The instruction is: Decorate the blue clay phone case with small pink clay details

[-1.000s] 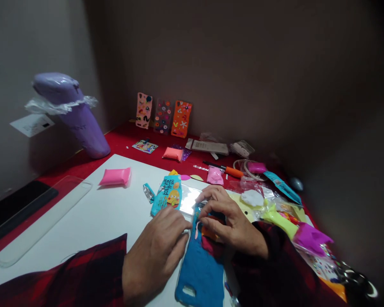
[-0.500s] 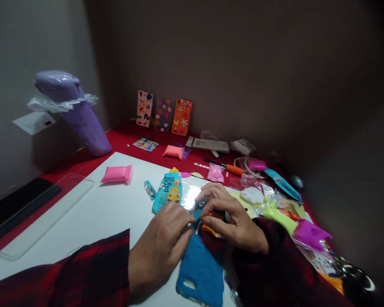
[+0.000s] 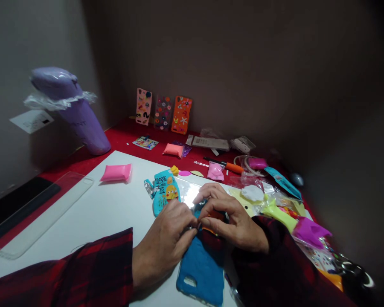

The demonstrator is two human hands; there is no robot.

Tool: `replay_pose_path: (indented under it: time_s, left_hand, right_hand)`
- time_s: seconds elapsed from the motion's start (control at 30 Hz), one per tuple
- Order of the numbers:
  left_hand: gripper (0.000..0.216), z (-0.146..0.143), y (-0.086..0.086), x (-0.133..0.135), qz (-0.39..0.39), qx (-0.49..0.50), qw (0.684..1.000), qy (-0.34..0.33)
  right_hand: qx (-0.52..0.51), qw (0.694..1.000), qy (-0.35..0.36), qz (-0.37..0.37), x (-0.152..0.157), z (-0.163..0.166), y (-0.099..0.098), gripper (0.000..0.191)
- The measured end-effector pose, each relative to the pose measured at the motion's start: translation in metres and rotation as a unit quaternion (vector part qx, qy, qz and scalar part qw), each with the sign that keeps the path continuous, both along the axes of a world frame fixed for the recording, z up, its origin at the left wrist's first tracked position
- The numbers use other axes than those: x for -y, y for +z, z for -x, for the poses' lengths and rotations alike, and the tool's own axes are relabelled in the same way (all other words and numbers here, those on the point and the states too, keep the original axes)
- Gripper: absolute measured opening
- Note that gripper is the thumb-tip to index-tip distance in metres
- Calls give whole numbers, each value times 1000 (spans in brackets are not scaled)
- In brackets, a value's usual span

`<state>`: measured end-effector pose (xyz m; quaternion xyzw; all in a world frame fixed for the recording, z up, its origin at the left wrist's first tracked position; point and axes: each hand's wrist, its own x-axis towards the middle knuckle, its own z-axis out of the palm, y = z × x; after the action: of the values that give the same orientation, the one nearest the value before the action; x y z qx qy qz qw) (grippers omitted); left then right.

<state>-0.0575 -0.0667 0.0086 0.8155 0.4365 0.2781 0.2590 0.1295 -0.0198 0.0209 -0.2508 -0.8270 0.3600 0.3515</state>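
A phone case covered in blue clay (image 3: 200, 273) lies on the white board, its camera cut-out toward me. Over its far part, my left hand (image 3: 171, 234) and my right hand (image 3: 228, 215) meet with fingertips nearly touching. Thumb and forefinger of each hand are pinched together; whatever is between them is too small or hidden to name. Under my right hand, an orange shape (image 3: 209, 231) shows on the case, partly covered by my fingers. Just beyond my left hand lies a teal printed packet (image 3: 166, 194).
Pink clay packs (image 3: 117, 173) and a clear phone case (image 3: 51, 217) lie to the left. A purple bottle (image 3: 83, 115) leans on the wall. Decorated cases (image 3: 181, 115) stand at the back. Clay packets (image 3: 310, 232) and an orange-handled tool (image 3: 233, 167) are at the right.
My left hand has shifted slightly right, closer to my right fingertips. A small pale strip visible below the fingers before is now mostly covered. The teal packet has shifted slightly.
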Motion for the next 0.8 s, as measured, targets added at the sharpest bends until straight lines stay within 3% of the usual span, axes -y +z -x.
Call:
replay_pose_path:
  time_s: [0.47,0.8]
  left_hand:
    - [12,4,11,3,49,16,999,-16]
    - [12,5,16,-1,41,7,999,-12]
  right_hand:
    - [-5,999,-28,19,-1,-4,-2,8]
    - [-7,999,-39,12,-4,-4,-4,9]
